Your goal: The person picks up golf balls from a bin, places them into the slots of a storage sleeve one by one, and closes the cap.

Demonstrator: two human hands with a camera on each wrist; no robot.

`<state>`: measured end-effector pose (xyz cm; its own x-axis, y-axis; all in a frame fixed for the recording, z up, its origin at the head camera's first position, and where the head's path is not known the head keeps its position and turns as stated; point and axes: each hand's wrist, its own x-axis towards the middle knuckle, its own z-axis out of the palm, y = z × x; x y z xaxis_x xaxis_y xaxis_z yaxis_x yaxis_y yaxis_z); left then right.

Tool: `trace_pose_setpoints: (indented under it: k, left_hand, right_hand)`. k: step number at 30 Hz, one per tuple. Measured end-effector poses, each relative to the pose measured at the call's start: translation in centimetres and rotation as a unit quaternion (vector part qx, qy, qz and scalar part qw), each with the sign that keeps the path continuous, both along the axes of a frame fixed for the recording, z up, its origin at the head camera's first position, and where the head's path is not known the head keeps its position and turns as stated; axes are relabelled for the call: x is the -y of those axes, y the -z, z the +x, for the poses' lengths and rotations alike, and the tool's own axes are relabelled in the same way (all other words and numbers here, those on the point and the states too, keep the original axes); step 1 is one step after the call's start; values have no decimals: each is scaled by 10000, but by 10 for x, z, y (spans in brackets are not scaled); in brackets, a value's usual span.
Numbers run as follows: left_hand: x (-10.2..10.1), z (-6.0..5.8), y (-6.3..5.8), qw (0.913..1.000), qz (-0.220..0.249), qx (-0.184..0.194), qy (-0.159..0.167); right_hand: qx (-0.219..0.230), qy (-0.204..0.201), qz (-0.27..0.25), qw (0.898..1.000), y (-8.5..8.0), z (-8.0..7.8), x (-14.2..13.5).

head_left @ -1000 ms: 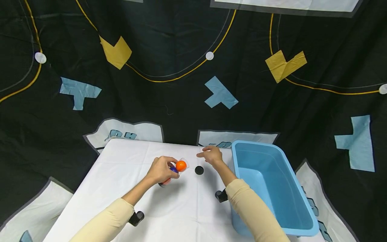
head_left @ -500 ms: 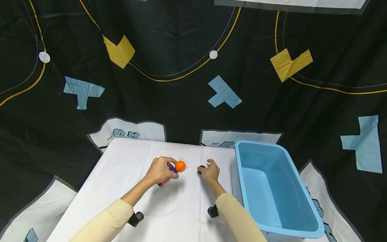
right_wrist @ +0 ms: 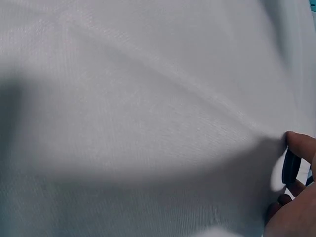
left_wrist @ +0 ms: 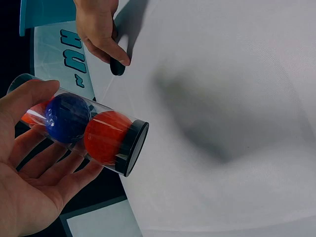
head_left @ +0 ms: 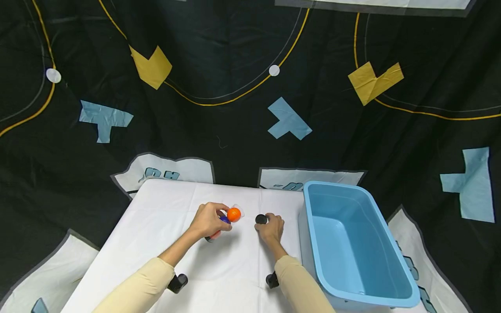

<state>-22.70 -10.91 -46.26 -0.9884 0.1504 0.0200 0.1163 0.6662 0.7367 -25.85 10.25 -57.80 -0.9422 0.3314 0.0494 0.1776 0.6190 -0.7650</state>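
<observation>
My left hand (head_left: 206, 221) grips a clear plastic tube (left_wrist: 98, 107) held tilted above the table. Inside it sit a blue ball (left_wrist: 67, 117) between two orange-red balls, one of them the orange ball (head_left: 234, 214) at the tube's far end. A black cap (left_wrist: 133, 148) closes the near end; the far end shows no black cap. Fingers partly cover the tube's middle. To the right, my right hand (head_left: 272, 229) pinches a round black lid (head_left: 261, 219) by its edge between thumb and fingers, a short distance from the tube. In the right wrist view the lid (right_wrist: 291, 166) appears edge-on.
A light-blue plastic tub (head_left: 313, 243) stands at the table's right side, beside my right forearm. White cloth covers the table (head_left: 231, 269). Behind it hangs a black cloth backdrop (head_left: 219, 143) with tape marks.
My right hand has come down and left from beyond the lid, taken hold of it and turned its round face into view. The left hand and tube have stayed in place.
</observation>
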Motion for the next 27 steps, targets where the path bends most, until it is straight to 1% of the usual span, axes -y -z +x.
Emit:
trace_pose_setpoints:
  k: [3,6,9,12,14,16,18,21,24,27]
  left_hand:
    - [-1,0,0,10000,6,6,9]
    - [-1,1,0,10000,33,-16,-7]
    - [-1,2,-1,10000,58,-21,-26]
    - [-1,2,-2,10000,41,-16,-30]
    - [-1,2,-2,10000,27,-25,-33]
    - [-1,3,-2,10000,25,-24,-29]
    - [-1,2,-3,10000,38,-33,-22]
    - [-2,2,-4,10000,52,-22,-17]
    - [-4,2,-4,10000,61,17,-28]
    - [-6,2,-5,9999,87,47,-31]
  right_hand:
    - [117,26,103,9999,-1,0,0]
    - [354,50,118,9993,-6,-2,0]
    - [585,50,56,9983,-15,-4,-1]
    - [848,-22,-137,9963,-26,-7,0]
    - [914,-92,-158,9957,-35,-10,-1]
    - [913,-205,-121,9955,-45,-14,-1]
    - [844,-356,37,9958,-57,-17,-2]
    - [865,-757,368,9927,-79,-22,-4]
    - [1018,-1231,707,9846,-105,-24,-7]
    - [1132,-1699,1064,9731,-131,-24,-12]
